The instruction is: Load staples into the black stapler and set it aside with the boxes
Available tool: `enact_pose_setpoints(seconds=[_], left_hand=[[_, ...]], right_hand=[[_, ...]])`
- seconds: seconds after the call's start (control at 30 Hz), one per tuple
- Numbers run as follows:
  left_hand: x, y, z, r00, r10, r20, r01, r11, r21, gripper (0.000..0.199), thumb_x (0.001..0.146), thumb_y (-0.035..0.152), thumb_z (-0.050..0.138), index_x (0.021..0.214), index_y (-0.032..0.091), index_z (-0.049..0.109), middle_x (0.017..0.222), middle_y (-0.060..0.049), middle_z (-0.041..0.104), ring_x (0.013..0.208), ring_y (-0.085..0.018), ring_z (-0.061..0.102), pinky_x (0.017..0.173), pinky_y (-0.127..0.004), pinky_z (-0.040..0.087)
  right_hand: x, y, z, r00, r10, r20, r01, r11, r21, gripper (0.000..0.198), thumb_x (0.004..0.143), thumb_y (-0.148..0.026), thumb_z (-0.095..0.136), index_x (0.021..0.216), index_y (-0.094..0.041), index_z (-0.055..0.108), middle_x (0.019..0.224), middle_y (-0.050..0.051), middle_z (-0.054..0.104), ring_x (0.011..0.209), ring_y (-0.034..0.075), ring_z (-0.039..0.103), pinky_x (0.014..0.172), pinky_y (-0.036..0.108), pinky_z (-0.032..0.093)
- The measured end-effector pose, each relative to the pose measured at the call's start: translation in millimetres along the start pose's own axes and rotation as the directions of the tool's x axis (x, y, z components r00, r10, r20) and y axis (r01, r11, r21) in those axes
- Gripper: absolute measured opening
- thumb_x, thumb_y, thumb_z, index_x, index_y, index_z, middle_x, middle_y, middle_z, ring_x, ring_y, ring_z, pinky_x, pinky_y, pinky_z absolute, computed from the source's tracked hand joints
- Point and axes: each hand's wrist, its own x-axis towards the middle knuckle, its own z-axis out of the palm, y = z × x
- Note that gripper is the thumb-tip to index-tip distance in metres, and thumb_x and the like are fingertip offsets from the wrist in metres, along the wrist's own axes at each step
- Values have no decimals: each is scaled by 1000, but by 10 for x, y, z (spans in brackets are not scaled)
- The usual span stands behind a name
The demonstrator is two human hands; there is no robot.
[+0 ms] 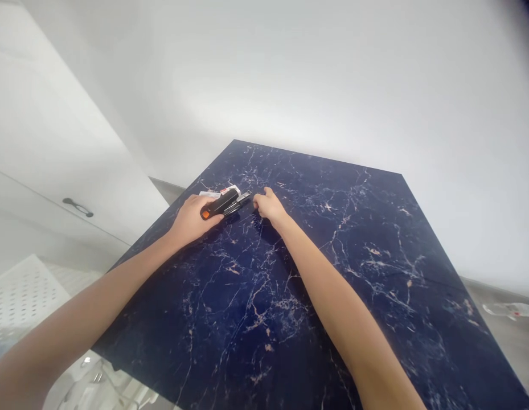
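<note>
A black stapler (pixel 224 204) with an orange patch at its rear is gripped in my left hand (pixel 191 219). Its metal magazine sticks out at the front, pointing right and away from me. My right hand (pixel 270 206) is just right of the magazine's tip, a small gap apart from it. The fingers of that hand are curled in, with one knuckle raised; whatever they may hold is hidden. Behind the stapler lies a small white and red packet (pixel 230 189), partly covered by the stapler and my left hand.
A dark blue marbled table (pixel 255 296) spreads beneath both arms. White walls stand behind it. On the left is a white cabinet with a black handle (pixel 78 207). A white perforated container (pixel 27 296) stands low at left, and a clear-and-white item (pixel 509 309) lies beyond the right edge.
</note>
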Motion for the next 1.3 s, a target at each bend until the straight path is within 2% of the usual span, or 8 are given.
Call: enact_pose_setpoints(seconds=[0.23,0.4,0.63,0.83,0.93,1.07,1.17,1.3], left_hand=[[-3,18,-11,1000,12,-18,-13,1000,-23,32,88,46,68,111,23,69,114,-8,74,114,-34,64,100,-49,50],[35,-253,-54,996,-12,-88,9,999,-38,38,100,37,46,129,25,67,137,-6,68,130,-29,59,116,-49,42],[119,-524,-69,989,-40,143,48,998,-52,47,94,46,58,135,24,66,141,-10,64,130,-34,60,112,-50,46],[51,-231,-209,926,-88,-366,84,996,-28,31,95,45,61,115,23,69,112,-8,68,110,-27,64,105,-45,50],[-31,-69,-240,887,14,-462,-18,1000,-5,28,93,43,64,113,23,67,110,-9,65,110,-28,62,104,-47,50],[-121,165,-109,968,176,-177,-163,983,89,21,86,44,71,98,27,70,110,-9,68,111,-32,61,104,-55,47],[-143,280,25,940,324,101,-336,934,126,13,88,41,69,93,30,73,113,-7,72,124,-36,57,114,-62,37],[-138,259,57,914,394,100,-402,913,73,13,91,40,66,92,30,75,122,-5,72,129,-34,55,118,-59,35]], right_hand=[[-43,-14,196,995,-16,100,-9,969,248,57,86,-26,59,143,-17,54,76,1,65,52,13,54,50,26,47],[44,54,246,998,-48,-41,58,952,302,62,100,-42,44,157,-22,35,134,13,64,100,19,71,82,31,60],[-32,139,239,971,-234,-53,238,908,344,61,106,-54,32,159,-25,35,161,9,45,140,20,54,114,39,46],[-158,52,249,922,-242,-302,244,969,-32,47,107,-44,33,144,-22,53,148,14,56,138,24,52,116,42,41],[-184,25,282,907,-284,-311,220,949,-226,40,104,-31,39,138,-16,56,135,16,63,127,25,58,112,40,43],[-167,41,316,918,-357,-174,270,881,-388,42,87,-5,48,123,-18,65,112,9,74,107,26,65,99,38,49],[-156,60,324,910,-386,-153,297,861,-413,35,83,-4,51,107,-20,70,108,6,75,102,25,65,99,38,49],[-161,68,325,899,-412,-150,316,845,-431,30,80,-5,56,101,-21,72,107,6,74,101,25,63,99,39,49]])
